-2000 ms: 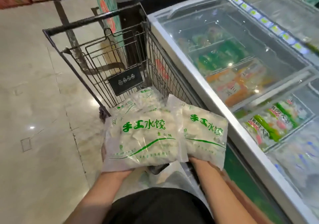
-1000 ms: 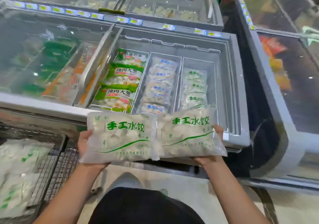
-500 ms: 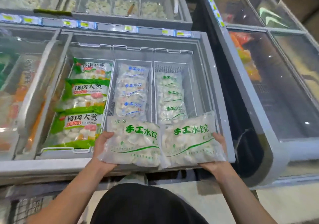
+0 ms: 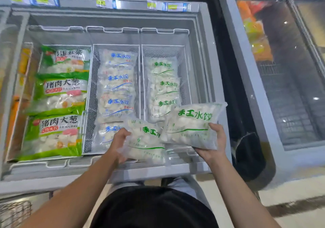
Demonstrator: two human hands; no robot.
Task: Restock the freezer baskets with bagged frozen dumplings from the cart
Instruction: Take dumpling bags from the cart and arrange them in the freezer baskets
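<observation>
I hold two clear bags of white dumplings with green lettering over the near end of the open freezer (image 4: 204,55). My left hand (image 4: 118,144) grips the left bag (image 4: 146,140), which tilts down over the front rim. My right hand (image 4: 213,144) holds the right bag (image 4: 190,125) above the near end of the right wire basket (image 4: 187,52). That basket holds three matching green-lettered bags (image 4: 164,85) in a row. The middle basket (image 4: 94,87) holds blue-lettered dumpling bags (image 4: 117,89).
The left compartment holds three green-wrapped dumpling packs (image 4: 59,104). A second freezer with a shut glass lid (image 4: 284,73) stands to the right across a dark gap. A corner of the wire cart (image 4: 14,212) shows at bottom left. Price labels (image 4: 168,6) line the far rim.
I turned from the cart to the freezer carrying both bags. In the last half second the bags came apart; the left one dropped and tilted, the right one moved over the right basket.
</observation>
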